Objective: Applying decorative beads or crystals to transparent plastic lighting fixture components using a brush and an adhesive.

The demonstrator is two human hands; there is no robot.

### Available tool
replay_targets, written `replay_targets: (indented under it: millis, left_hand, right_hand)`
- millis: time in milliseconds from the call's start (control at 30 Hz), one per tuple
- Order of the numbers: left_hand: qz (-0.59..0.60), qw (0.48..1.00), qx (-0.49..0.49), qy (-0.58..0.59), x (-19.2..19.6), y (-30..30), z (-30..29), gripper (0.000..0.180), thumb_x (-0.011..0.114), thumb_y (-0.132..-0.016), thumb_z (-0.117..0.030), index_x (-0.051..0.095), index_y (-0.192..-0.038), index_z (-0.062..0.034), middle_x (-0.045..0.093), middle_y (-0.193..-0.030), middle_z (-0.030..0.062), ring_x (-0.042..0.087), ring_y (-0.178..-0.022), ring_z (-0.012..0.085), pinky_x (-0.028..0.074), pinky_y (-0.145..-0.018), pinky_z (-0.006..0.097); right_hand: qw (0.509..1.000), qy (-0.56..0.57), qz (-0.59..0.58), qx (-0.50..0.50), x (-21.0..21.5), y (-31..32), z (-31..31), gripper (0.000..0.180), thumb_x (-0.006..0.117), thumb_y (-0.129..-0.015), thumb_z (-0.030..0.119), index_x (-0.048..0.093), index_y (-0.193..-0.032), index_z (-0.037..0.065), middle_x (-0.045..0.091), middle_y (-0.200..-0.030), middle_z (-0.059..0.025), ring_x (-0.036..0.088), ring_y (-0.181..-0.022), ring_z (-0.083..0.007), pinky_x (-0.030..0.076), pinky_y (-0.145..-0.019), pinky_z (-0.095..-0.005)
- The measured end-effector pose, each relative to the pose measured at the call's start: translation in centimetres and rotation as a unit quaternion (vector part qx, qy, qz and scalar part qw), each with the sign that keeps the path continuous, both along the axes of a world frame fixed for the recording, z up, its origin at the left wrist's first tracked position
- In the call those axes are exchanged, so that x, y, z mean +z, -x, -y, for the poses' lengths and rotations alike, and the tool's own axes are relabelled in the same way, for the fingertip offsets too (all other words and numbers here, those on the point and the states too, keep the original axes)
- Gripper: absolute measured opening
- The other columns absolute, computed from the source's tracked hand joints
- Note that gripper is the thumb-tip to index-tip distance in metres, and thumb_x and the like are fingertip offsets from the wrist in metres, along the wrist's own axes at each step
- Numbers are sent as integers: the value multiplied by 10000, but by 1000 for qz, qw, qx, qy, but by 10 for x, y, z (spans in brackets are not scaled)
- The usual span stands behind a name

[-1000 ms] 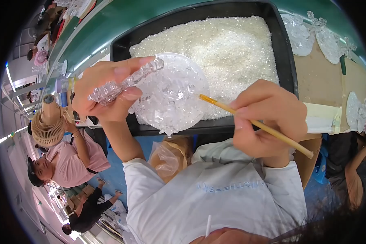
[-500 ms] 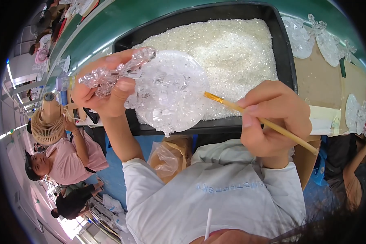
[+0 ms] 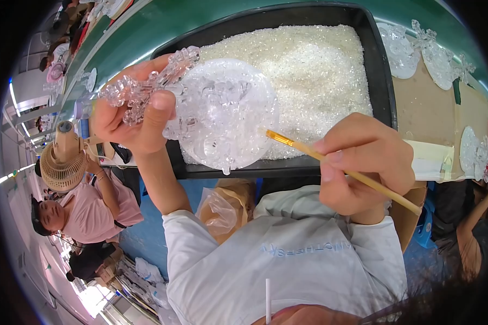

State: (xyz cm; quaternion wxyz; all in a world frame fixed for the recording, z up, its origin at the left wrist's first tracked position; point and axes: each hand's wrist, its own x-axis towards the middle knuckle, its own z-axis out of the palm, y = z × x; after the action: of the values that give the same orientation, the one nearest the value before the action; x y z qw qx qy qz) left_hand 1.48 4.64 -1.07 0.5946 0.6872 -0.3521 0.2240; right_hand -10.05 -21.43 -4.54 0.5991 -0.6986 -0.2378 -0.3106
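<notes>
My left hand [image 3: 141, 108] is closed around the branched clear stem of a transparent ornament [image 3: 222, 114], whose round disc base faces up toward me. Clear moulded shapes show on and through the disc. In my right hand [image 3: 363, 162] is a thin paintbrush [image 3: 303, 149] with a wooden handle, pinched between thumb and fingers. Its bristle tip meets the lower right part of the disc, or hovers just over it. Beneath the ornament lies a black tray [image 3: 382, 70] filled with glittering white granules [image 3: 314, 70].
More clear disc ornaments [image 3: 438, 62] stand on cardboard [image 3: 423, 105] to the right, with another ornament [image 3: 472, 149] near the right edge. A beige fan [image 3: 64, 165] and a person in pink [image 3: 92, 206] are at the left. Below the tray sits a brown bag [image 3: 236, 203].
The ornament has tilted and shifted slightly up in my left hand. My right hand has moved the brush tip a little left and down along the disc.
</notes>
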Motion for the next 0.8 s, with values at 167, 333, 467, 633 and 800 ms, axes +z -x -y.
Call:
replay_targets:
  millis: [167,333,467,633,800]
  left_hand:
    - [14,1000,23,-12,0,0,2,379,828,-781,-152,670,-1027,89,739,-911,201,559,-531,71,441,-526,199]
    - [38,999,6,24,0,-1,11,350,828,-785,-120,669,-1014,91,740,-907,200,560,-537,72,445,-530,201]
    - [34,999,29,19,1,6,15,309,818,-801,-85,669,-1007,91,740,-931,206,578,-570,84,470,-556,212]
    - [88,993,64,-50,0,7,15,291,814,-809,-66,669,-1006,93,742,-942,205,641,-686,118,509,-652,221]
    - [77,993,75,-43,2,13,19,292,822,-802,-61,677,-997,100,748,-939,177,649,-733,110,502,-692,209]
  right_hand:
    - [1000,1,7,-6,-1,-1,-4,224,624,-614,-108,586,-804,3,667,-767,-181,625,-558,-213,485,-488,-272]
    - [1000,-5,16,-13,0,-2,-6,221,624,-614,-106,587,-802,5,668,-752,-185,630,-549,-219,494,-484,-271]
    - [998,-4,44,-33,1,-7,-8,225,625,-617,-98,591,-814,7,675,-747,-190,640,-546,-227,509,-485,-276]
    - [998,6,41,-39,-5,-8,-10,228,669,-593,-84,618,-797,6,668,-733,-156,638,-544,-227,515,-490,-274]
    - [998,14,30,-47,-3,-7,-11,215,706,-568,-62,648,-761,10,665,-722,-125,629,-536,-216,512,-484,-272]
